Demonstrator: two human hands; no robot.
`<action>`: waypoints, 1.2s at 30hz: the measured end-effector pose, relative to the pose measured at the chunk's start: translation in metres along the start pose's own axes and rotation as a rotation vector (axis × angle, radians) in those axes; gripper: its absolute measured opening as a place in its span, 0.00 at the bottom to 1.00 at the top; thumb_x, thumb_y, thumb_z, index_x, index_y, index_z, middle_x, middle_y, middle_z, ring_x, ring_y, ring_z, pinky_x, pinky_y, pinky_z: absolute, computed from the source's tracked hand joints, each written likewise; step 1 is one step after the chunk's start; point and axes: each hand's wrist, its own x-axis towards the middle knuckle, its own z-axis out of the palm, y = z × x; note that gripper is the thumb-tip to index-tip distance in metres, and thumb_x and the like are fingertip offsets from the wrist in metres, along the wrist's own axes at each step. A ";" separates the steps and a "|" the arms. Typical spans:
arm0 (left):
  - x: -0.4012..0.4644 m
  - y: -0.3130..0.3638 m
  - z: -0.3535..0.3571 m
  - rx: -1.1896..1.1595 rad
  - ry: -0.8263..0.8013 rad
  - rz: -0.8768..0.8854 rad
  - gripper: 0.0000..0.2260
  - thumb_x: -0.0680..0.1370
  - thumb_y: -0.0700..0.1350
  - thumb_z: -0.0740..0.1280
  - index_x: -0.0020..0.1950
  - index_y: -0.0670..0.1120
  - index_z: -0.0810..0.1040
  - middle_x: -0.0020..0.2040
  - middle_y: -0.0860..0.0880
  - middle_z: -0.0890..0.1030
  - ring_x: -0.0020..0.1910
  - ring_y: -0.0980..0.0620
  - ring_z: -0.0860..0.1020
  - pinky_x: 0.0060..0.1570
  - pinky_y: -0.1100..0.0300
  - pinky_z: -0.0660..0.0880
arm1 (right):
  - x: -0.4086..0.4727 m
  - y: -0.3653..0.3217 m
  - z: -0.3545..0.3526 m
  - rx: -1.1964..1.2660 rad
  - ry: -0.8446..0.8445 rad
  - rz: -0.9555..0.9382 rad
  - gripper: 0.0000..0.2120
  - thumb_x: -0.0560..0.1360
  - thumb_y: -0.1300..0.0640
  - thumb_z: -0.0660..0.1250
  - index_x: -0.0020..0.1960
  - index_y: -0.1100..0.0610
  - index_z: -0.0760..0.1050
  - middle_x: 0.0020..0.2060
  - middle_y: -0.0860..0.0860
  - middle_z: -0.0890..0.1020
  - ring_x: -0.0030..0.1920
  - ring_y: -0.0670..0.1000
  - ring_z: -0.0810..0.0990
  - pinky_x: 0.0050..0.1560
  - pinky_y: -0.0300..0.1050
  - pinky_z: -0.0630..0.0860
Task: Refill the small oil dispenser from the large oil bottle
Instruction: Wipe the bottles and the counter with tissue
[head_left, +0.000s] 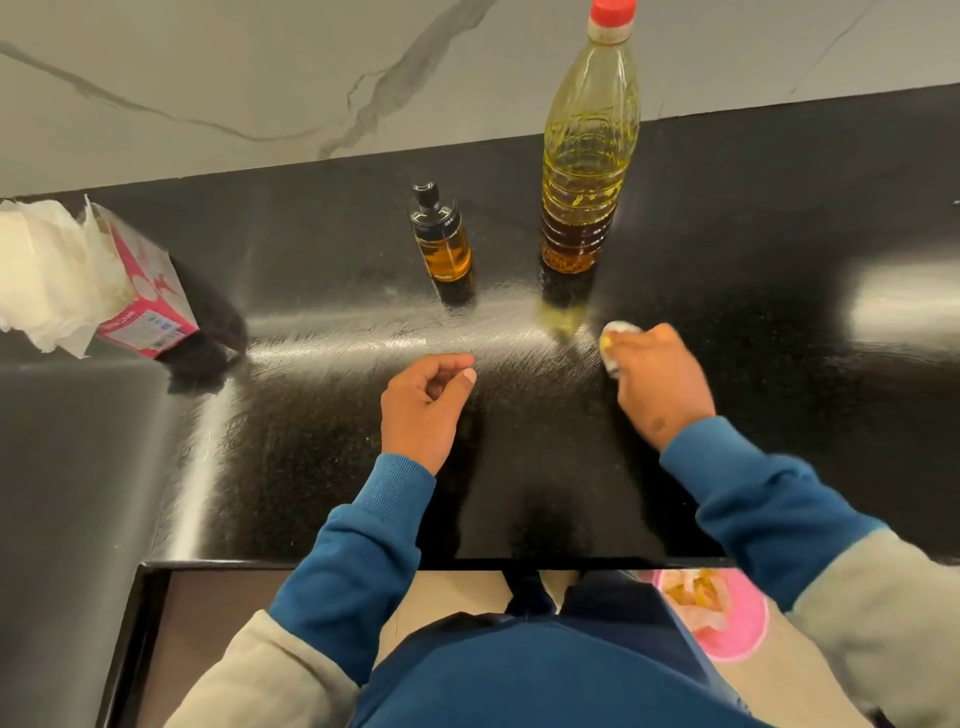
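your right hand (662, 382) is gripping a crumpled tissue (615, 340) against the black counter (311, 415), just in front of the capped large oil bottle (589, 156). your left hand (423, 402) is hovering loosely curled, holding nothing. the small oil dispenser (441, 234) is standing upright left of the bottle.
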 end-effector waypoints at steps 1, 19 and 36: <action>0.001 0.001 0.001 0.002 -0.006 0.000 0.09 0.78 0.43 0.72 0.50 0.59 0.84 0.48 0.52 0.86 0.49 0.47 0.83 0.56 0.50 0.82 | -0.014 -0.012 0.006 0.020 -0.026 -0.060 0.12 0.73 0.68 0.63 0.51 0.55 0.76 0.41 0.52 0.73 0.46 0.59 0.74 0.40 0.46 0.72; 0.011 0.019 0.021 0.032 -0.133 -0.010 0.08 0.78 0.44 0.73 0.51 0.58 0.84 0.46 0.55 0.85 0.49 0.52 0.83 0.53 0.50 0.83 | -0.006 -0.009 -0.015 0.613 0.012 0.179 0.08 0.75 0.66 0.70 0.45 0.57 0.86 0.45 0.49 0.87 0.48 0.47 0.83 0.56 0.39 0.79; -0.013 0.041 0.035 -0.342 -0.316 -0.319 0.09 0.78 0.38 0.73 0.58 0.45 0.83 0.51 0.42 0.87 0.49 0.43 0.86 0.49 0.53 0.84 | -0.027 -0.069 -0.039 1.500 -0.109 0.492 0.13 0.72 0.72 0.71 0.55 0.63 0.83 0.49 0.60 0.86 0.51 0.61 0.85 0.56 0.61 0.81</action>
